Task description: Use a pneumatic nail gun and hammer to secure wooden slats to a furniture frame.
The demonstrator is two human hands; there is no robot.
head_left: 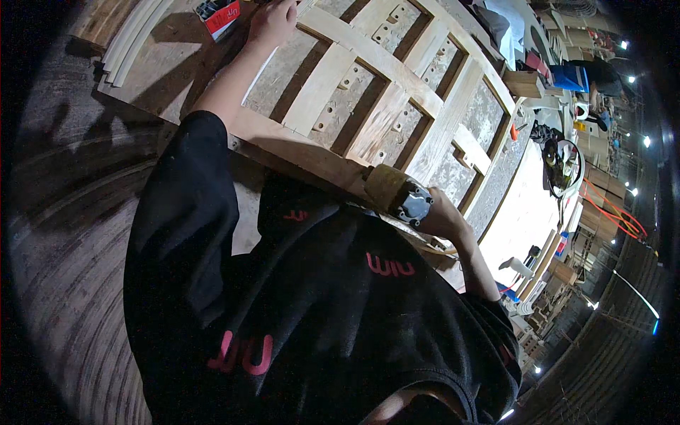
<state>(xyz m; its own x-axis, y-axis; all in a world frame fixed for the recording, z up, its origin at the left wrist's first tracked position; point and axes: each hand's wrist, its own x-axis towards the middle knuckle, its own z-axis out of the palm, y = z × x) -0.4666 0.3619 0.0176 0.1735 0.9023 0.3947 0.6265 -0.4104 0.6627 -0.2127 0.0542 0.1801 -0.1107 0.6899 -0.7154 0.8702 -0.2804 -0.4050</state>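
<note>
Wooden frame [382,117] on the table [152,78] looks mostly assembled; remaining work unclear.
Right hand [446,216] grips a power tool [400,193]; left hand [275,25] sits beside the frame, its grip untellable.

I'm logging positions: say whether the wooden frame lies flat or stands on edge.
Flat: the wooden frame lies on the workbench, which shows through its openings.

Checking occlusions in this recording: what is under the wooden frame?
Through openings in the wooden frame, a speckled grey surface and small holed pieces show. Whatever lies beneath its slats is covered and cannot be seen.
</note>
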